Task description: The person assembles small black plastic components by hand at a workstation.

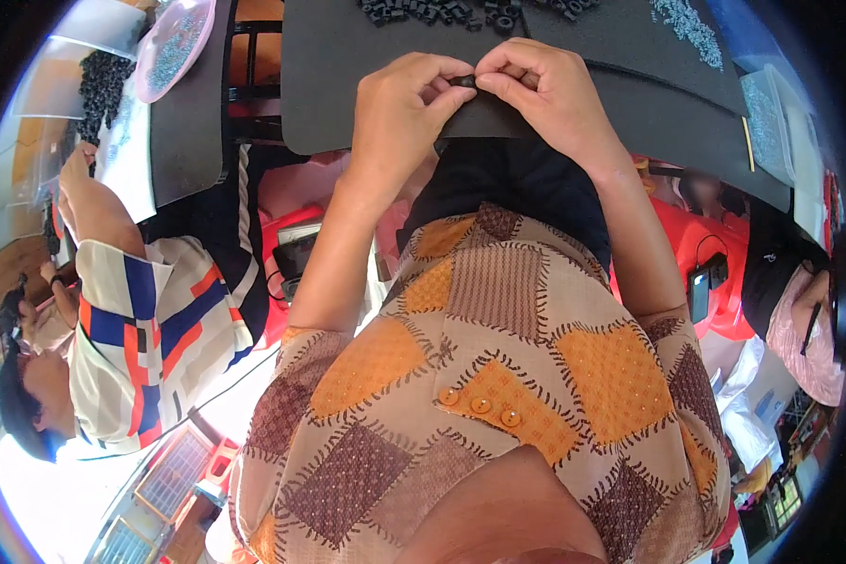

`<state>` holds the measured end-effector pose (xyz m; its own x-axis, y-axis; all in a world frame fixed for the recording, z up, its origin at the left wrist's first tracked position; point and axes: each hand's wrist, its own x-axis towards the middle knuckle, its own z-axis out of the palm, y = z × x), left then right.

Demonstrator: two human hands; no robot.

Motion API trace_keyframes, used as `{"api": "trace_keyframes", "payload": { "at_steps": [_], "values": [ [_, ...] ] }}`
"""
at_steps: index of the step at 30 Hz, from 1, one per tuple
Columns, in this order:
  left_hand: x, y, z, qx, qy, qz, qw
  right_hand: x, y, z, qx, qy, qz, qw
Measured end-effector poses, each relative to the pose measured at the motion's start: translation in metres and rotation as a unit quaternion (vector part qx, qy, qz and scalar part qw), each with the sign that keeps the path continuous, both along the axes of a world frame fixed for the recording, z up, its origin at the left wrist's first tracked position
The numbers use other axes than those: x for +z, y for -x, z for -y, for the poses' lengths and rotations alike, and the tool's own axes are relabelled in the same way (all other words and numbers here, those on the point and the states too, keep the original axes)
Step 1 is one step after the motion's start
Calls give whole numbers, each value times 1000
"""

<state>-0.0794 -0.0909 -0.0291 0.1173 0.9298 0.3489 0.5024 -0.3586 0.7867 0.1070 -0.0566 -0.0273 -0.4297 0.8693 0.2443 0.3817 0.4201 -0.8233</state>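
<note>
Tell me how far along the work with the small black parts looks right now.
Done: cannot tell; no finished parts can be told apart. In hand: the left hand and right hand pinch one small black part together at the edge of the black mat. Left: a heap of black parts lies at the mat's far edge.
</note>
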Motion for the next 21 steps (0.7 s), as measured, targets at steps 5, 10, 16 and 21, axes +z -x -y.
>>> {"api": "trace_keyframes", "payload": {
  "at_steps": [5,10,16,21],
  "values": [
    [-1,7,-2,15,56,46,997,1,6,9,-1,-41,-53,998],
    [-9,15,-7,-65,187,355,914,4,16,15,-8,-135,-61,989],
    [-10,6,-5,-158,260,628,716,12,19,18,-13,-85,-148,985],
    [-7,3,0,-156,256,634,713,22,19,21,-30,-43,-130,990]
  ]
}}
